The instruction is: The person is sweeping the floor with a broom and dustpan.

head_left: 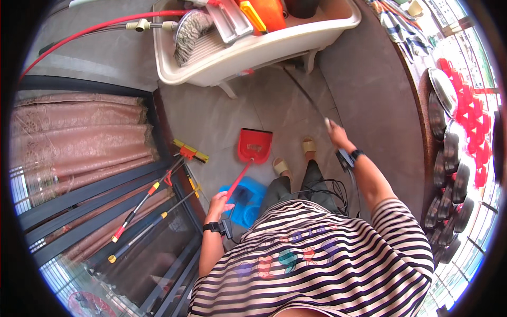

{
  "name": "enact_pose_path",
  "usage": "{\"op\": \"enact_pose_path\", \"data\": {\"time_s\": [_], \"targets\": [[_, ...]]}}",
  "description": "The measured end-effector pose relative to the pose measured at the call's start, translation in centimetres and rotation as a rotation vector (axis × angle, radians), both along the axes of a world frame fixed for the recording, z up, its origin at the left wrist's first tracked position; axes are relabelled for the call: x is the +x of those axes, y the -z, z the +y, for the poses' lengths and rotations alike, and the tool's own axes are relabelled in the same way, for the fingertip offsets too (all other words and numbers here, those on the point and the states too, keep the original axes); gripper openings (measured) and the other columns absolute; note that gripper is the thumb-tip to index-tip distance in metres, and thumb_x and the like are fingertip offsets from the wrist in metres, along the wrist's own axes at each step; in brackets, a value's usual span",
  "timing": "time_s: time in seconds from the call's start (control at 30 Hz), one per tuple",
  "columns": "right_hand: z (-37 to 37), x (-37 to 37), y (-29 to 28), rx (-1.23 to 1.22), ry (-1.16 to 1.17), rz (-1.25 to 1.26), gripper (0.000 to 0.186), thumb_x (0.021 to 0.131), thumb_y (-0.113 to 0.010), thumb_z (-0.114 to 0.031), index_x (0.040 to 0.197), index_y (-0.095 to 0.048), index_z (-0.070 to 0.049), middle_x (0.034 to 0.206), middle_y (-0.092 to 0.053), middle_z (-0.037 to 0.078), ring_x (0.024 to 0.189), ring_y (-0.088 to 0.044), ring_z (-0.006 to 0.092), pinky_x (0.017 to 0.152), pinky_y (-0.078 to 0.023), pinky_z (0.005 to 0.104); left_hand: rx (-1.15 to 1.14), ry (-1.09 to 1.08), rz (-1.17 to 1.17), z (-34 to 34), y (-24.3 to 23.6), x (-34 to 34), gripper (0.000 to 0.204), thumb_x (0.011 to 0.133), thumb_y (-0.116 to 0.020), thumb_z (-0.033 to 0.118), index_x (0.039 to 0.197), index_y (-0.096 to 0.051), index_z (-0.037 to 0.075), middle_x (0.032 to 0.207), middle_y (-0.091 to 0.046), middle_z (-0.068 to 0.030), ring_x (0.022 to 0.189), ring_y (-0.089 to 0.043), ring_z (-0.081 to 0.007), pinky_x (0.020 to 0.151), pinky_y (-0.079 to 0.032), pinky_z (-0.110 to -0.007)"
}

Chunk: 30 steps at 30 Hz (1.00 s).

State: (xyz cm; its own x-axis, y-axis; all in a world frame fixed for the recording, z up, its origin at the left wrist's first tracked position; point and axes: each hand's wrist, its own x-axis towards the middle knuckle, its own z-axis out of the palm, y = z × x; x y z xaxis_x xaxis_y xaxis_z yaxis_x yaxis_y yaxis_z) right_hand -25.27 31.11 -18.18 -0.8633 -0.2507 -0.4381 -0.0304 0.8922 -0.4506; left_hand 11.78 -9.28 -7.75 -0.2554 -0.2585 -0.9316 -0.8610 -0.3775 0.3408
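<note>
Two hands, both closed. Left hand (217,204) curls round the handle (241,176) of a red dustpan (264,138), pan low, ahead of a blue basin (254,186). Right hand (338,134) grips a dark stick (307,95) slanting beneath the white sink (211,74); far end hidden. Sandalled feet (309,145) between. Yellow-headed squeegee (197,154) off to left.

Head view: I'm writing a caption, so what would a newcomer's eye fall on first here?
Probably the red dustpan near the centre, its handle in the left hand, with a bright blue container below it in the picture. Next comes the large white basin across the top, then the cluster of red items at far right.
</note>
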Motion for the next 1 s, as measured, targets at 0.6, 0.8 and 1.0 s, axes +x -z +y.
{"op": "enact_pose_path", "data": {"time_s": [0.6, 0.8, 1.0], "targets": [[13.9, 17.6, -16.2, -0.036, 0.276, -0.269, 0.048, 0.086, -0.055, -0.016, 0.131, -0.044, -0.006, 0.108, -0.06, 0.021, 0.1, -0.059, 0.033, 0.082, -0.047, 0.0381, -0.123, 0.046, 0.069, -1.0, 0.1, -2.9, 0.036, 0.086, -0.052, 0.015, 0.12, -0.053, 0.002, 0.107, -0.061, -0.0162, 0.058, -0.065, -0.0203, 0.045, -0.051, -0.023], [16.3, 25.2, -24.2, -0.238, 0.775, -0.636, 0.053, 0.087, -0.056, -0.014, 0.136, -0.036, -0.007, 0.069, -0.053, 0.004, 0.052, -0.05, 0.0131, 0.046, -0.042, 0.0283, -0.126, 0.127, 0.048, -1.9, 1.1, -3.9, 0.035, 0.085, -0.051, 0.012, 0.117, -0.054, 0.0, 0.103, -0.061, -0.0161, 0.056, -0.065, -0.0218, 0.043, -0.05, -0.024], [17.8, 24.3, -26.4, -0.514, 0.923, -0.697, 0.062, 0.084, -0.057, -0.007, 0.14, -0.03, -0.006, 0.067, -0.05, -0.001, 0.048, -0.046, 0.0067, 0.041, -0.04, 0.0224, -0.067, 0.244, -0.013, -1.6, -0.4, -5.5, 0.041, 0.083, -0.047, 0.002, 0.124, -0.046, -0.005, 0.108, -0.057, -0.0173, 0.067, -0.066, -0.0273, 0.055, -0.056, -0.028]]}}
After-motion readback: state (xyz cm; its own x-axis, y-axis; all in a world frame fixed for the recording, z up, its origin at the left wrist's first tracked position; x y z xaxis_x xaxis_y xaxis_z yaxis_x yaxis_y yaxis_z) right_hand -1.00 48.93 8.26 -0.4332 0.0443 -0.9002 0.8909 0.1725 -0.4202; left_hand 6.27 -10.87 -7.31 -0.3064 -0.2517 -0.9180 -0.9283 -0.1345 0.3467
